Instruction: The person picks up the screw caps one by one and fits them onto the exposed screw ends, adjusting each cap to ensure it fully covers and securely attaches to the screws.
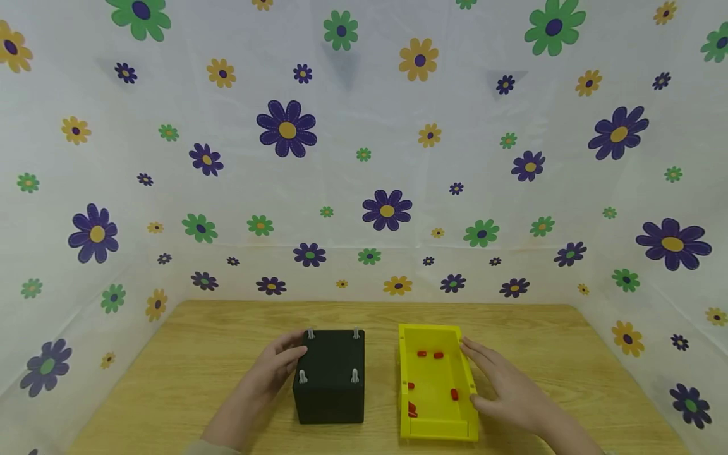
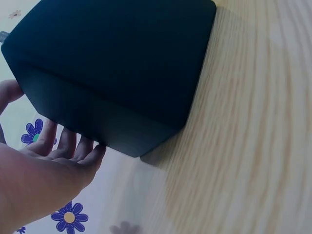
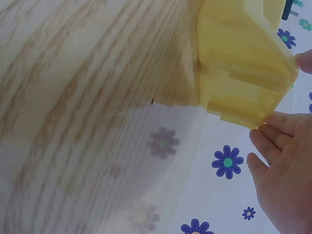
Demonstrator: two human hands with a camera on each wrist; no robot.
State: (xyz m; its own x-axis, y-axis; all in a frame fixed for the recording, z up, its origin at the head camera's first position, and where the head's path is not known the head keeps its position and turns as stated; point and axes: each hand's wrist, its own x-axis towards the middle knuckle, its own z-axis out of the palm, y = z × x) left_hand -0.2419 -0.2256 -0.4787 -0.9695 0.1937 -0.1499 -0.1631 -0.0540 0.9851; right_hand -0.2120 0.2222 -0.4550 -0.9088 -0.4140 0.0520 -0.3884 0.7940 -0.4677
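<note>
1. Fingers [image 2: 67,144] of the left hand [image 1: 277,363] are set slightly apart, their tips against the left side of the black box; the thumb lies wide of them, near the top edge.
2. The black box [image 1: 331,379] stands on the tabletop [image 1: 182,354], left of the yellow bin. Its upper face bears four metal pegs [image 1: 355,376], one near each corner, all pointing up.
3. Wood grain shows between the box and the bin, which stand apart.
4. The yellow bin [image 1: 439,430], uncovered at the top, holds small red pieces [image 1: 454,394]: two next to each other near the far end, one by the left wall, one near the right wall, and more in the near left corner, where I cannot tell the exact number.
5. The right hand [image 1: 509,387] lies along the bin's right side, fingers nearly straight and touching its rim, thumb spread wide towards the near end.
6. Farther right, a flowered cloth [image 1: 682,303] rises beside the tabletop.
</note>
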